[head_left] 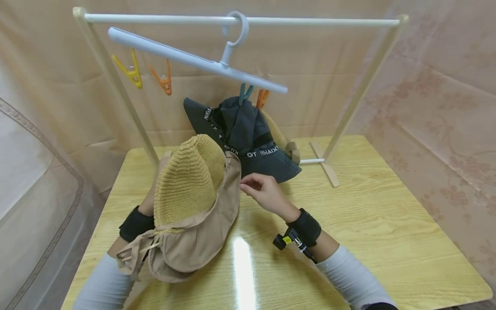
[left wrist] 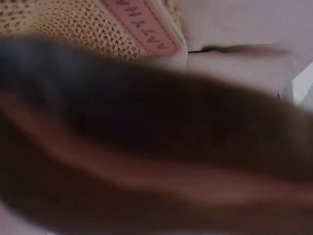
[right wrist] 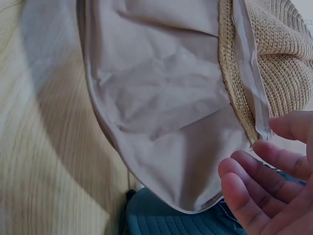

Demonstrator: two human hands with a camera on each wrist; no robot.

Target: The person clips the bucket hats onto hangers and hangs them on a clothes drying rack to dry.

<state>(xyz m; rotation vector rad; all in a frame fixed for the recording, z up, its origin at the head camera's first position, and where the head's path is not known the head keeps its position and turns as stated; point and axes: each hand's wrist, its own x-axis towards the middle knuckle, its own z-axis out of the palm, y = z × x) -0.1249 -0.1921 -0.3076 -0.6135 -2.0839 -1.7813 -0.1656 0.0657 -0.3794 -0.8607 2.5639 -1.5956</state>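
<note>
Your left hand [head_left: 149,202] is inside the straw hat [head_left: 190,185], grip hidden; your right hand [head_left: 263,191] hovers loose-fingered beside its brim, near the dark hat [head_left: 248,137].

Near hat [head_left: 190,189]: straw-yellow knitted crown, beige fabric brim; a pink label with darker lettering sits inside. Far hat [head_left: 248,137]: dark grey, with a black band bearing white letters. Hanger [head_left: 193,58] and rail [head_left: 240,19]: pale white-blue hanger on a white rail, between cream uprights. Pegs: yellow [head_left: 132,71] and orange [head_left: 165,79] at far left; teal [head_left: 245,94] and orange [head_left: 262,98] above the dark hat. Table [head_left: 387,224]: light yellow wood grain. Backdrop [head_left: 445,107]: pinkish beige, with a faint floral pattern at right. Wristbands [head_left: 307,226]: black; sleeves grey.
</note>
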